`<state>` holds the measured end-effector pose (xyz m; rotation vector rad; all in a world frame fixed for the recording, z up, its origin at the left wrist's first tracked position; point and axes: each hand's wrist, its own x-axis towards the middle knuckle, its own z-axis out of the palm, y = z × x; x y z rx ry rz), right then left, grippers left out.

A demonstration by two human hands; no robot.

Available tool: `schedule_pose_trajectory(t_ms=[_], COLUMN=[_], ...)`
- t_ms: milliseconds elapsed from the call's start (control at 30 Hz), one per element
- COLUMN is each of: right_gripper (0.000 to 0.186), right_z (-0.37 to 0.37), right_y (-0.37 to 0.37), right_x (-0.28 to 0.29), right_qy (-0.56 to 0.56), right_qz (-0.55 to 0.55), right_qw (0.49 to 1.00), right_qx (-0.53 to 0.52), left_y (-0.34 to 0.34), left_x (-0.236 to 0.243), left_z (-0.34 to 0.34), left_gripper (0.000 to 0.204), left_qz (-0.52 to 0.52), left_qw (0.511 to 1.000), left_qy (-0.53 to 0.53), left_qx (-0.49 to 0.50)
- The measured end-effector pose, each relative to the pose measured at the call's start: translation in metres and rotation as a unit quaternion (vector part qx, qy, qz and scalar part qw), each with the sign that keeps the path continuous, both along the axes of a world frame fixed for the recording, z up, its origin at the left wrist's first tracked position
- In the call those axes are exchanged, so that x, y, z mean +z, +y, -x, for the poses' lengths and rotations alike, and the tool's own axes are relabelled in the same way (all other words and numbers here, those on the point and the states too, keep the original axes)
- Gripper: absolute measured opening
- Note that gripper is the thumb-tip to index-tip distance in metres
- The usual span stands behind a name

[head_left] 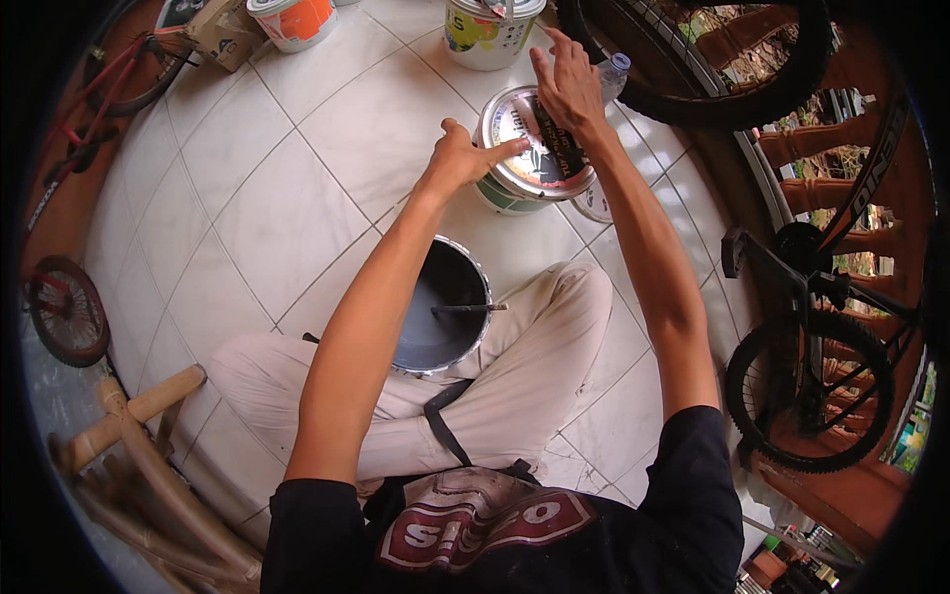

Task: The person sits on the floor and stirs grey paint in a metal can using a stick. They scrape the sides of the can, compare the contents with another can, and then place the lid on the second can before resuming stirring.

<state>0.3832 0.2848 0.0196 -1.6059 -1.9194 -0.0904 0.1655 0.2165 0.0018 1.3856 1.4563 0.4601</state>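
A lidded paint bucket (517,117) with a printed lid stands on the tiles in front of me. At its near left rim is my left hand (463,158), thumb stretched over the lid and fingers apart. My right hand (571,87) is spread at the lid's far right edge, beside a clear plastic bottle (616,71). Neither hand grips anything that I can see. Between my crossed legs sits an open bucket of dark grey paint (435,332), partly hidden by my left forearm. A stick (475,308) rests in it against the right rim.
A white and green bucket (490,40) and an orange and white tub (295,22) stand farther off. A round lid (594,204) lies by the lidded bucket. Bicycles flank me, with a black one (807,327) at right. Bamboo furniture (148,436) is at lower left.
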Motion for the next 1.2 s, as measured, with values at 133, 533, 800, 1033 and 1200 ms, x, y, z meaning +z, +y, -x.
schedule_pose_trajectory(t_ms=[133, 533, 800, 1033, 1200], right_gripper=[0.046, 0.046, 0.035, 0.042, 0.017], right_z=[0.026, 0.08, 0.092, 0.111, 0.152], right_y=[0.048, 0.023, -0.129, -0.341, -0.347], right_x=[0.039, -0.02, 0.093, 0.036, 0.027], right_qy=[-0.116, -0.059, 0.239, 0.339, 0.42], right_qz=[-0.072, -0.001, 0.105, 0.25, 0.287], right_qw=[0.99, 0.995, 0.962, 0.905, 0.861], right_qx=[0.039, 0.078, 0.08, -0.061, 0.02], left_y=[-0.009, -0.007, -0.027, -0.145, -0.199], left_x=[0.008, 0.005, 0.019, 0.019, -0.028], left_z=[0.007, 0.007, 0.066, 0.188, 0.183], left_gripper=[0.146, 0.152, 0.156, 0.078, 0.064], left_qz=[0.01, 0.015, -0.05, -0.048, -0.043], left_qw=[1.0, 1.0, 0.998, 0.984, 0.955], left_qy=[-0.015, -0.022, -0.018, -0.123, -0.234], left_qx=[0.016, 0.015, -0.014, 0.119, 0.177])
